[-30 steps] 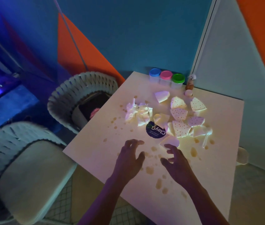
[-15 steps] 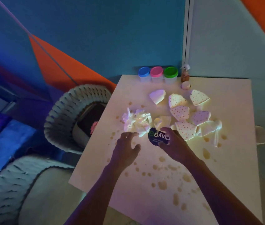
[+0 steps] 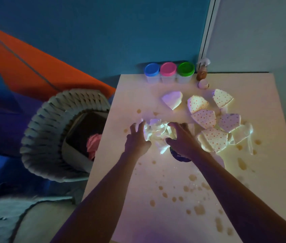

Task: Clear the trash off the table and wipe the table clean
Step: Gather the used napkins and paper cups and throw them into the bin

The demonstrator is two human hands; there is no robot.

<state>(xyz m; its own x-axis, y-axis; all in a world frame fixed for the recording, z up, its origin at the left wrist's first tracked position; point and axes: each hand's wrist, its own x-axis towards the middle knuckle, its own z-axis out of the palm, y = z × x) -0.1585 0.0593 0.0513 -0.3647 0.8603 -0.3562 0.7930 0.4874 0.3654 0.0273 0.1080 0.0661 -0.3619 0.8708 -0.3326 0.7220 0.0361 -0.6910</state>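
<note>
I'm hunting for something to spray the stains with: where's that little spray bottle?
The spray bottle stands at the table's far edge by the wall, just right of the green-lidded tub.
</note>
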